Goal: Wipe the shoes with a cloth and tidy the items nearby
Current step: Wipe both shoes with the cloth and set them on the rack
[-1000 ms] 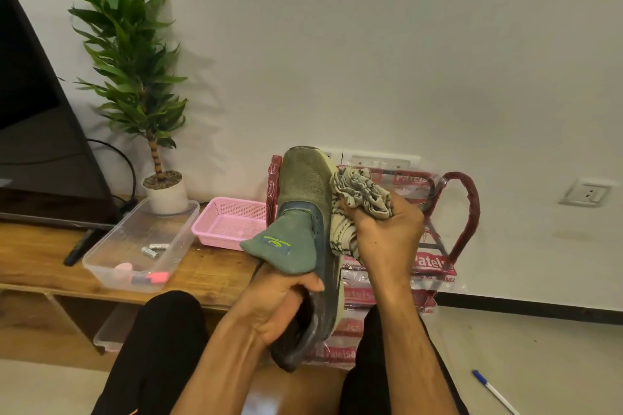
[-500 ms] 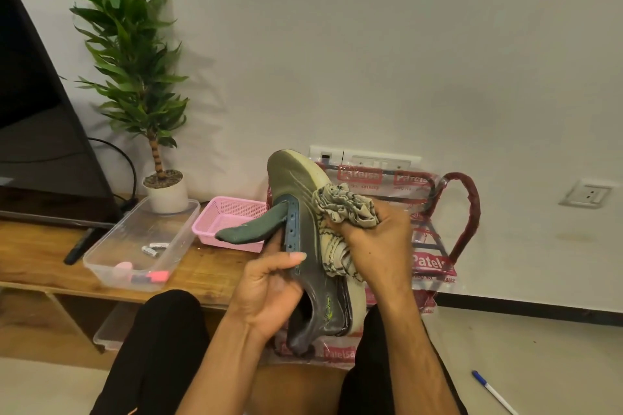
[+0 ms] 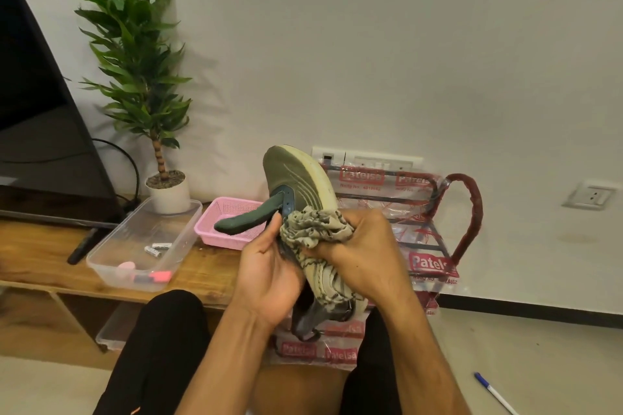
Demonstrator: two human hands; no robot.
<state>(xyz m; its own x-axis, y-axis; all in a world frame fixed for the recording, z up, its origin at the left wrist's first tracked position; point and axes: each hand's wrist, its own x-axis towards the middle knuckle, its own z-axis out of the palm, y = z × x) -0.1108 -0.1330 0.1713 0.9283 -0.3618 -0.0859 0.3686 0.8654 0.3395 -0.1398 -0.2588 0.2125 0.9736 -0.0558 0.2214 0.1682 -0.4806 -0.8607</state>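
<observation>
While the left hand (image 3: pixel 266 276) grips the olive shoe (image 3: pixel 296 178) just in front of the wrapped rack (image 3: pixel 431 246) and the right hand (image 3: pixel 367 253) clutches the striped cloth (image 3: pixel 317 229) against it, wiping seems midway, and the pen (image 3: pixel 495 394) right of the rack awaits tidying.

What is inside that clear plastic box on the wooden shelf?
The clear plastic box holds two small batteries, a pale pink round thing and a pink-and-dark marker-like thing. The rest of its floor looks bare. Its near wall blurs those pink items, so what they are stays uncertain.
</observation>
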